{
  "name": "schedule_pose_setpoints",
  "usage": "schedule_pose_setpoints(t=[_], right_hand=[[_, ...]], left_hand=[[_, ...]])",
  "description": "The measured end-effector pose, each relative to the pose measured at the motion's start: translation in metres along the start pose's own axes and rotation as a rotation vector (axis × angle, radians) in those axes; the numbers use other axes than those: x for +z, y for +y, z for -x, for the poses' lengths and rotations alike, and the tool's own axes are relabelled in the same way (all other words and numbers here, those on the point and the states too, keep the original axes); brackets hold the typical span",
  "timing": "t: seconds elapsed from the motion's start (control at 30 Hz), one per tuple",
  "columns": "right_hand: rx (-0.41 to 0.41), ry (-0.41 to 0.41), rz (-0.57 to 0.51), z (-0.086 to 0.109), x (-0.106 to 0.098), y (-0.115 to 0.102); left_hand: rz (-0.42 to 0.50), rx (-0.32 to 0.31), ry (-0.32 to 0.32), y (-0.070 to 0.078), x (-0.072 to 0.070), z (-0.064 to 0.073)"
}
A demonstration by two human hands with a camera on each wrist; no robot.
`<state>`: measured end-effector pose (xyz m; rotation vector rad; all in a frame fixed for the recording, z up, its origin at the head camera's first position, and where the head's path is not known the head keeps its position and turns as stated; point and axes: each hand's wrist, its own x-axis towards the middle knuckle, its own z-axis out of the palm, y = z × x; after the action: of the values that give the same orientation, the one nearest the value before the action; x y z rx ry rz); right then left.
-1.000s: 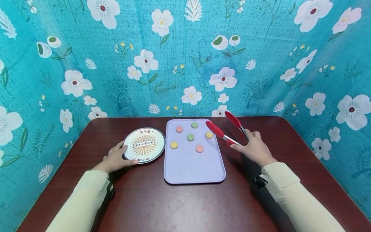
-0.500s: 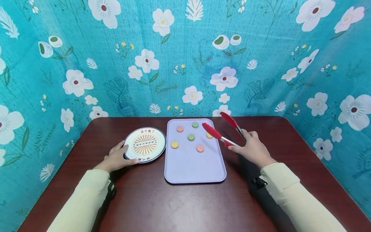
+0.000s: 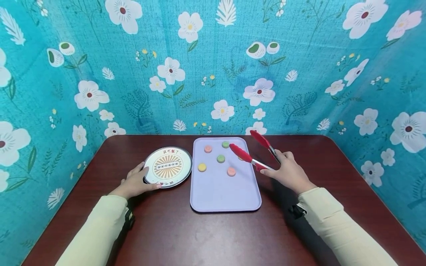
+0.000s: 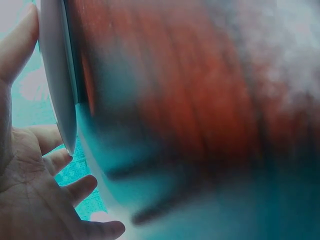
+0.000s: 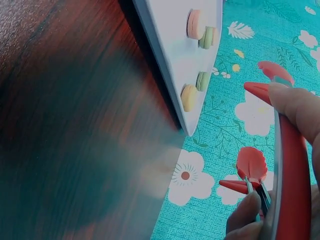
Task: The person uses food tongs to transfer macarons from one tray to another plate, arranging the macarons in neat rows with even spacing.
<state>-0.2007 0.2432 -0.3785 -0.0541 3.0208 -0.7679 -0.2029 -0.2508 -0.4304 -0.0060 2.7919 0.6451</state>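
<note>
In the head view my left hand (image 3: 134,180) holds the rim of a round white plate (image 3: 182,162) with a printed sunburst, its thumb on the near edge and its fingers along the left side. The left wrist view shows the plate (image 4: 56,65) edge-on between thumb and fingers. My right hand (image 3: 288,170) grips metal tongs (image 3: 240,152) with red tips spread apart, one tip over the upper right of the tray. Beneath that tip a yellow macaron (image 3: 240,159) is mostly hidden. Nothing sits between the tips.
A lilac tray (image 3: 226,195) lies right of the plate. On it are pink (image 3: 231,171), green (image 3: 220,159) and yellow (image 3: 202,167) macarons, spaced apart in its far half. The dark wooden table (image 3: 159,229) meets a floral blue cloth (image 3: 196,88) at the back and sides.
My right hand has moved the tongs a little left, further over the tray, so the tip now covers most of the right yellow macaron. The left hand stays on the plate.
</note>
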Motion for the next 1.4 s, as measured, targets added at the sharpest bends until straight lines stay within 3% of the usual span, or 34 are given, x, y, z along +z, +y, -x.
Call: schedule_pose_setpoints(t=[1.4], right_hand=[[-0.044, -0.031, 0.032, 0.003, 0.007, -0.016]], left_hand=[[0.013, 0.002, 0.000, 0.000, 0.003, -0.001]])
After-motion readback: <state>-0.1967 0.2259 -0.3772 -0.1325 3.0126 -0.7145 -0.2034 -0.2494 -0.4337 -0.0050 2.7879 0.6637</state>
